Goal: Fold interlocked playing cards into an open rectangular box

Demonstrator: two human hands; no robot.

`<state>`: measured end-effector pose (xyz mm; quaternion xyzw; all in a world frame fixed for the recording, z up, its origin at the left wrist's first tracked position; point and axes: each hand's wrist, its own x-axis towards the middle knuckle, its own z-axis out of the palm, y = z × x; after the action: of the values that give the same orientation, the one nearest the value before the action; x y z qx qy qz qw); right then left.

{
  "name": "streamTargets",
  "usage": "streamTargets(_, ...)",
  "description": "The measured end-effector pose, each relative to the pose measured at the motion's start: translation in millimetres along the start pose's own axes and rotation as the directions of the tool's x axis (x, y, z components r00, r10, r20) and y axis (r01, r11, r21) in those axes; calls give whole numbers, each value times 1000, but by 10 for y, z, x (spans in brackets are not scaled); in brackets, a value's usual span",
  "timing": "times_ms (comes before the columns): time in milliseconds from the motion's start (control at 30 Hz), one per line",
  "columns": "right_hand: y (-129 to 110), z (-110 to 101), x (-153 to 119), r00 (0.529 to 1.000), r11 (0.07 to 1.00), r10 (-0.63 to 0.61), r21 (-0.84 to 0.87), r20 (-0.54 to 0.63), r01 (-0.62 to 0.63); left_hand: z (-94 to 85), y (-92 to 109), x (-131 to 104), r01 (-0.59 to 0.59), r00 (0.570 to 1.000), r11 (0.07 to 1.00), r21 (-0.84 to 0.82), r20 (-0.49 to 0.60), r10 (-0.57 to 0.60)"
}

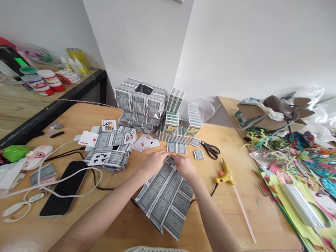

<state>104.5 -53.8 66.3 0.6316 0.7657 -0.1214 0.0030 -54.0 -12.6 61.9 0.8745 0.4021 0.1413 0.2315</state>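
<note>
Both hands, left [154, 163] and right [185, 166], pinch the far end of the joined playing cards [168, 196], near the worktop's [105, 224] front edge. Glue gun [226, 174] lies to the right.

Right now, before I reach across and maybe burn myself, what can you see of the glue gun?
The glue gun is yellow, plastic-looking, with an orange trigger. It lies on the wooden table, its nozzle towards the black scissors. A translucent glue stick juts from its rear; a black cord runs from the handle. Neither the left hand nor right hand touches it. Heat can't be judged.
</note>
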Motion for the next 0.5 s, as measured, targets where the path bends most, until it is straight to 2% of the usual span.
streamTargets(133,-38,-23,5,1000,996,3,-89,24,-1,3,45,16,8,997,987,162,79,-21)
streamTargets(233,-61,-39,8,999,993,1,-116,36,3,30,53,8,27,998,991,129,57,-35)
streamTargets(300,-79,-42,7,999,993,10,-122,37,-6,50,43,-12,83,997,996,41,1,-83)
streamTargets(367,-99,-45,3,999,992,24,-122,38,-20,67,31,-43,187,982,982,-10,-25,-187)
streamTargets(433,-119,-55,-5,998,992,34,-123,44,-28,74,31,-77,276,961,961,14,4,-276)
streamTargets(500,-136,-76,-13,998,991,36,-131,60,-28,72,49,-104,292,954,953,78,48,-296)
